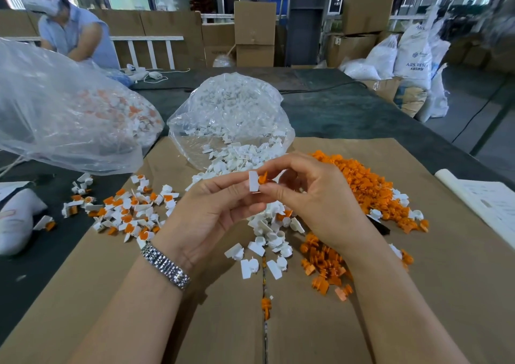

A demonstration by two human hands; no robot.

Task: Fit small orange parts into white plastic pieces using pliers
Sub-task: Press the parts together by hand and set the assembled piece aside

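Your left hand (214, 210) pinches a white plastic piece (254, 181) by its flat tab, between thumb and forefinger, and your right hand (315, 196) pinches a small orange part (263, 179) whose tip touches the white piece, just off your fingertips. Both look light and rigid, smooth enough to slip, so keep your hold on the flat faces and push straight; the thin orange fins probably bend or snap if twisted. Loose white pieces (267, 232) lie beneath your hands, the orange heap (367, 185) sits beyond your right wrist, and finished pairs (131, 210) lie out past your left hand. A dark object (380, 225) just right of your right hand may be the pliers, though you cannot tell; no tool is in either hand
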